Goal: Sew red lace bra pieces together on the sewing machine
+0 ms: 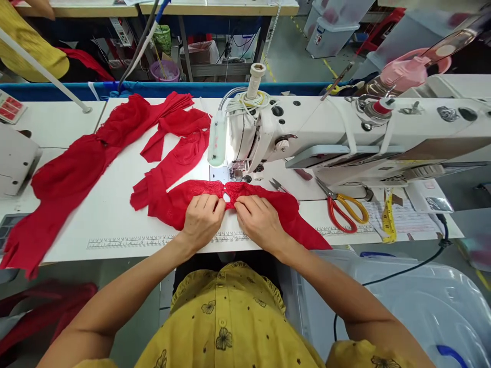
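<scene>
A red lace-edged garment piece [180, 197] lies across the table in front of the sewing machine [264, 133]. My left hand [203, 220] grips it just left of a small gap in the fabric, fingers closed. On the other side of that gap, my right hand [259, 220] pinches the same cloth. The lace edge reaches close to the machine's needle area [238, 171]; whether it lies under the presser foot I cannot tell. More red fabric [178, 158] rests behind and to the left of my left hand.
A long bunch of red cloth [88, 158] stretches over the table's left side. Right of my hands lie scissors [341, 204] with red and yellow handles, small snips [279, 186], a yellow tape measure [388, 217] and papers. A clear plastic bin [414, 291] stands below. Another person's yellow sleeve [34, 46] shows far left.
</scene>
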The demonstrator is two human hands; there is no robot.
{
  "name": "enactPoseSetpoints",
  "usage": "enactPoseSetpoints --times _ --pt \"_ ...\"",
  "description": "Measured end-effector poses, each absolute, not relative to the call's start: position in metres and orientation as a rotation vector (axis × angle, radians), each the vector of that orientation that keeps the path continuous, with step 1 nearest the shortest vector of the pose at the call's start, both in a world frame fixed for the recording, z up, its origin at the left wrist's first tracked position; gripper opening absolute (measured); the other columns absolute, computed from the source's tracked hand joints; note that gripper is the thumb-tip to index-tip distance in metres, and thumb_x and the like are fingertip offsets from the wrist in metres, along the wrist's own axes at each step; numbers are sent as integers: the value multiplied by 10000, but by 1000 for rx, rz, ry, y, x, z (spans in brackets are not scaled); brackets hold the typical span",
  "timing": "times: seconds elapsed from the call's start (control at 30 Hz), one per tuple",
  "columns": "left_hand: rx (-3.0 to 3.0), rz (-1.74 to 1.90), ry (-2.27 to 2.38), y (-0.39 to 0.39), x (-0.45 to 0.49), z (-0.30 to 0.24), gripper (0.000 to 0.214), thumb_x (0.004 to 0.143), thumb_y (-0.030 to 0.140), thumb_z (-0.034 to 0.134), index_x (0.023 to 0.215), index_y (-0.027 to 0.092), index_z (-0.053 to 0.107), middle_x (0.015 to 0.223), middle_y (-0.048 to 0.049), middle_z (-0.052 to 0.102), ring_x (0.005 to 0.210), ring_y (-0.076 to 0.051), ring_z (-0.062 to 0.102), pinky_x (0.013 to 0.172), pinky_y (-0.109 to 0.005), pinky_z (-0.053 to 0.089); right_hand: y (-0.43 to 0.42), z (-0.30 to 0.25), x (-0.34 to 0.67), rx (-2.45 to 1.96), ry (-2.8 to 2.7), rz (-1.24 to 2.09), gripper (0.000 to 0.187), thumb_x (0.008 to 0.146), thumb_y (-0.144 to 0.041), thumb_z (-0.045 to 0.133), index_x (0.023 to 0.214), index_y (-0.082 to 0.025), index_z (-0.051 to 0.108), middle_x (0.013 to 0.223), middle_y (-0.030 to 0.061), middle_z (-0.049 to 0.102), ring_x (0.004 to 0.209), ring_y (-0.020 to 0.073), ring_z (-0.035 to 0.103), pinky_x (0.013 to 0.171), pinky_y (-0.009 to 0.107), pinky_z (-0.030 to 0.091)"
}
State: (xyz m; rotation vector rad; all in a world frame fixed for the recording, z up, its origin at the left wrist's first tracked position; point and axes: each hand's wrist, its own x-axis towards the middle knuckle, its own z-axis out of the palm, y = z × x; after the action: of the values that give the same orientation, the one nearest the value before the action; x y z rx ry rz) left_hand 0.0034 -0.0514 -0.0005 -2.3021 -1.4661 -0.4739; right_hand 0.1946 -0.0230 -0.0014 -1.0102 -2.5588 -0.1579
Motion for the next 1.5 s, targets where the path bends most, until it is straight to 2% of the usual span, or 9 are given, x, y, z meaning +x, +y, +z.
enactPoseSetpoints --times 0.3,0.4,0.53,0.67,0.77,0.9,1.1,1.23,1.5 --pt "-2360 -246 -1179 -60 3 3 282 965 46 425 1009 120 693 925 -93 697 895 -223 617 981 -429 447 -29 10 203 -979 -2657 -83 210 1011 -168 477 923 -170 668 944 90 702 834 213 575 729 374 434" --pt "-2436 -216 -1238 -63 4 9 277 994 119 431 1109 79 680 959 -123 691 883 -240 602 925 -438 462 -20 13 198 -916 -2528 254 216 1038 -225 460 1010 -165 666 1040 100 699 957 211 606 842 356 508" --pt "-2607 -325 -1324 -49 -9 9 301 1024 328 482 965 125 696 866 -91 658 820 -228 567 800 -411 453 0 -2 190 -774 -2375 483 258 1038 -160 399 1102 -170 648 1155 112 690 1107 214 606 987 391 519" --pt "-2768 -684 -1477 -34 -28 -3 238 1026 285 493 932 189 690 970 -66 644 901 -190 562 810 -347 465 8 -18 192 -850 -2351 494 207 1012 -227 510 1163 -164 638 1219 130 678 1173 250 589 1038 454 506" --pt "-2734 -853 -1609 -33 -32 -13 225 1007 308 533 1132 177 667 1191 -116 594 1115 -235 540 971 -405 486 5 -20 197 -938 -2345 462 320 986 -275 577 1273 -135 596 1314 163 633 1237 278 558 1078 475 490" --pt "-2677 -739 -1705 -37 -29 -18 442 993 344 538 1388 145 544 1346 -175 509 1250 -301 475 1093 -515 448 3 -17 199 -996 -2388 444 406 993 -319 562 1352 -128 561 1368 160 602 1274 289 532 1112 475 475" --pt "-2622 -605 -1718 -40 -28 -21 476 1010 376 497 1439 172 523 1407 -174 497 1324 -321 473 1200 -605 314 5 -14 204 -1035 -2442 503 432 991 -382 564 1390 -217 556 1435 99 566 1325 289 491 1129 502 472" --pt "-2634 -577 -1716 -41 -28 -19 497 1017 369 486 1483 198 489 1446 -170 481 1363 -316 460 1207 -579 322 6 -13 208 -1004 -2445 535 501 986 -410 574 1445 -221 511 1444 101 554 1333 283 480 1143 502 460" --pt "-2604 -438 -1791 -42 -26 -15 494 1011 424 492 1466 233 519 1522 -142 479 1433 -384 396 1189 -664 297 5 -13 208 -985 -2472 497 483 1001 -412 538 1445 -223 525 1445 124 547 1331 302 481 1120 542 471"
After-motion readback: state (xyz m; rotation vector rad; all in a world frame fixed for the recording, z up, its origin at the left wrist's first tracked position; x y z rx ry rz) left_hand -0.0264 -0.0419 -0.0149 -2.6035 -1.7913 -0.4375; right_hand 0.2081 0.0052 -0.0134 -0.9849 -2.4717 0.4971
